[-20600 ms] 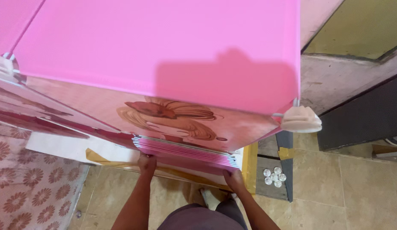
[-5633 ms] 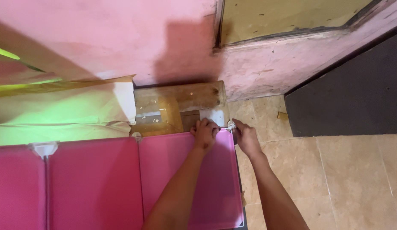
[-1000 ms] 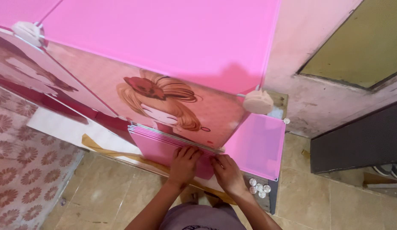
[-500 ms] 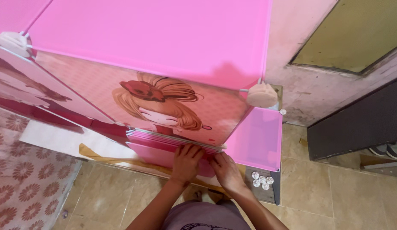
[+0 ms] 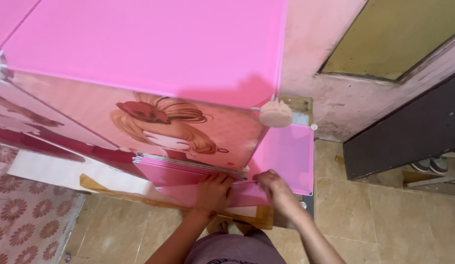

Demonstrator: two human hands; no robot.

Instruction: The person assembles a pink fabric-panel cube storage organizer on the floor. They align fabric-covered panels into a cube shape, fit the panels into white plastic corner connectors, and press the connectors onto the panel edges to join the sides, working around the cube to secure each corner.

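**Q:** Printed pictures, packaging, anything with a label: where?

**A:** Cartoon print of a girl with brown hair and a red bow [image 5: 164, 124], on the front door panel of a pink plastic cabinet [image 5: 149, 46], middle of the view. Part of a second print in darker reds on the door further left, cut by the frame edge. Flattened brown cardboard [image 5: 98, 185] on the tiled floor [image 5: 369, 210] under the cabinet's near edge, with a white sheet [image 5: 46, 171] lying to its left. Floral pink mat [image 5: 17, 215] at near left. Round cream corner connector [image 5: 275, 114] at the cabinet's top right corner. No written label legible.

**Q:** Hands, and the panels between them?

**A:** Stack of thin pink panels [image 5: 188, 168], standing on edge against the cabinet front, just below the printed face. Left hand [image 5: 213, 193] pressed flat on the near face of the stack, fingers spread and extended, tips touching the stack's top edge, not curled around anything. Right hand [image 5: 275, 188] just right of it, fingers bent and pinching the right end of the stack near its upper corner. Single pink panel [image 5: 286, 156] upright behind the right hand, at the cabinet's right side. Both hands close together, nearly touching at the stack's top edge.

**Q:** Surroundings on the right?

**A:** Worn pink wall [image 5: 315, 44] with a yellowish recessed panel [image 5: 393, 34], and a dark door [image 5: 408, 132] far right.
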